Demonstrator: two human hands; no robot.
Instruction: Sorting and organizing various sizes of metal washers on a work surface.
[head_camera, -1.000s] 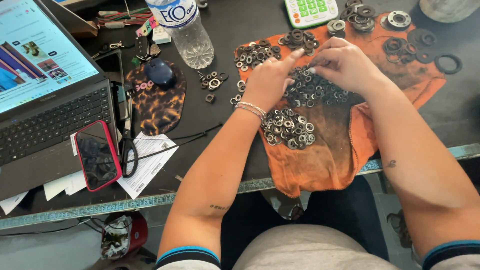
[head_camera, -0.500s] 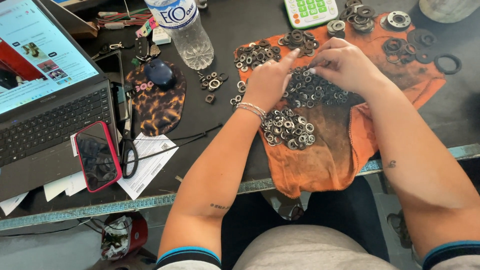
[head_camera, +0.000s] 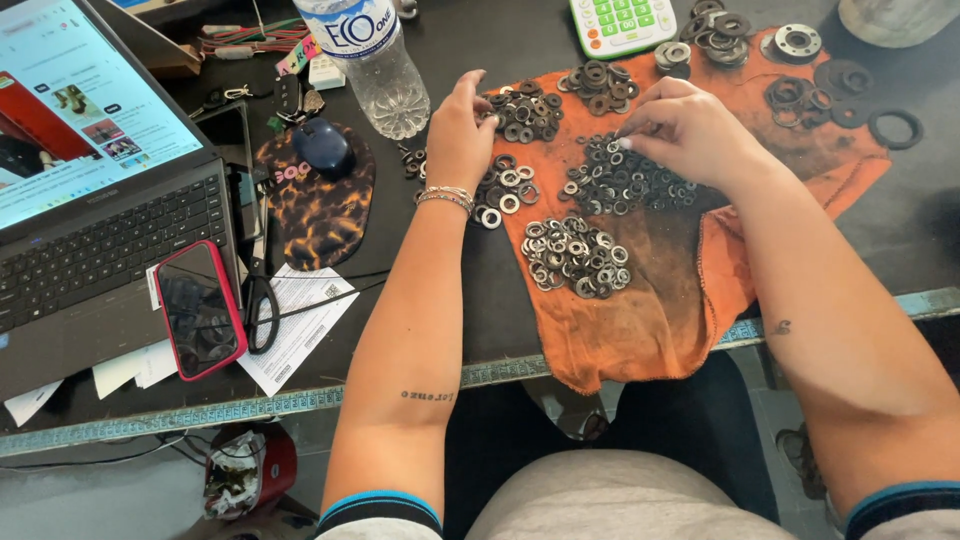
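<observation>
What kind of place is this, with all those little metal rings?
Probably a small workshop desk: piles of metal washers sorted on a stained orange rag, a laptop and a calculator alongside.

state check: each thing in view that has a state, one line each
laptop: open, screen lit
phone: screen dark, face up
water bottle: upright, cap out of view
scissors: closed, flat
left hand: fingers on washers
right hand: pinching at the washer pile
orange cloth: spread, drooping off table edge
</observation>
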